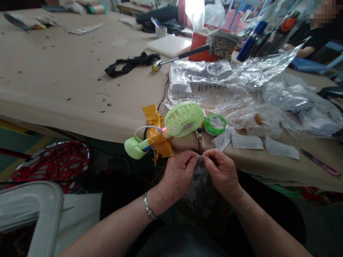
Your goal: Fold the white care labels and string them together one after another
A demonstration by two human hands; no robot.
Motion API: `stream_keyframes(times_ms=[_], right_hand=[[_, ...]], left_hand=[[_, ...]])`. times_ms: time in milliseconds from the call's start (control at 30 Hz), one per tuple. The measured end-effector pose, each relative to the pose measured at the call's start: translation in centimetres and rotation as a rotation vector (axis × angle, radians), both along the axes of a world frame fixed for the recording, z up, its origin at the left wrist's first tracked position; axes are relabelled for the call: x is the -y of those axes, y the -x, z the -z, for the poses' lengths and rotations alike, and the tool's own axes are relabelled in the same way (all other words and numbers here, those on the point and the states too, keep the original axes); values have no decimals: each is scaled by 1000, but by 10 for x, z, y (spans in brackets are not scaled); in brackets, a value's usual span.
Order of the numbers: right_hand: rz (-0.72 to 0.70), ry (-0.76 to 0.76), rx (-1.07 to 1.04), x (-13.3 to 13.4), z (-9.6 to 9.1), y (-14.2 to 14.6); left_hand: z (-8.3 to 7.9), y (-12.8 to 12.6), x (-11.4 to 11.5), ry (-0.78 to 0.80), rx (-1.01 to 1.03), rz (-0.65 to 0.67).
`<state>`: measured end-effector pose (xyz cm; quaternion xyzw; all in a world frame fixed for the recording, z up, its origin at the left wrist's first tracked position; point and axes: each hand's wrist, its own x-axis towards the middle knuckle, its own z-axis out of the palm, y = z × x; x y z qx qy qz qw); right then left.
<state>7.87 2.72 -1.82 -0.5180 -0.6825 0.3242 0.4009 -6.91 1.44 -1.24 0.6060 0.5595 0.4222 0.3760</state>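
My left hand [179, 173] and my right hand [221, 170] meet just below the table's front edge, fingertips pinched together on a small pale piece, likely a paper label or thin plastic, too small to name. A crumpled clear plastic bag [199, 191] hangs below them over my lap. A silver bracelet [149, 207] sits on my left wrist. Right above my hands, a light green handheld fan [183, 119] is fixed to the table edge with orange tape [158, 137], and a small metal fitting [199, 137] stands beside it.
A green tape roll [214, 124], paper labels [247, 141] and clear bags of labels [227, 85] lie on the beige table [66, 82]. Black fabric [131, 63], a metal tool [177, 58] and a red box [199, 46] lie farther back. Another person sits at far right. A red wire basket [53, 160] stands on the floor at left.
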Motion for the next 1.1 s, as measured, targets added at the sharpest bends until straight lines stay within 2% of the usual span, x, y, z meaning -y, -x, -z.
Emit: stream_keyframes(times_ms=[267,467,533,600,700,767,900,967,1100], right_hand=[[25,9,-44,0,0,2],[-34,83,-55,23,-4,-10],[-58,15,16,25,-11,-18],[-69,-144,105,19,-21,-26],[-43,-434,280,-8,-34,-34],[-5,-567,458,-29,-38,-35],[53,-604,739,-56,-35,-35],[63,-602,729,-58,-32,-37],[87,-644,481,-45,-28,-50]], left_hand=[[-2,-2,-1,27,32,-7],[2,2,14,79,65,41],[8,4,17,122,69,37],[17,5,18,164,89,25],[30,6,17,154,132,6],[37,7,18,168,127,-20],[43,9,23,218,103,-5],[43,9,26,241,88,12],[40,7,28,286,98,14]])
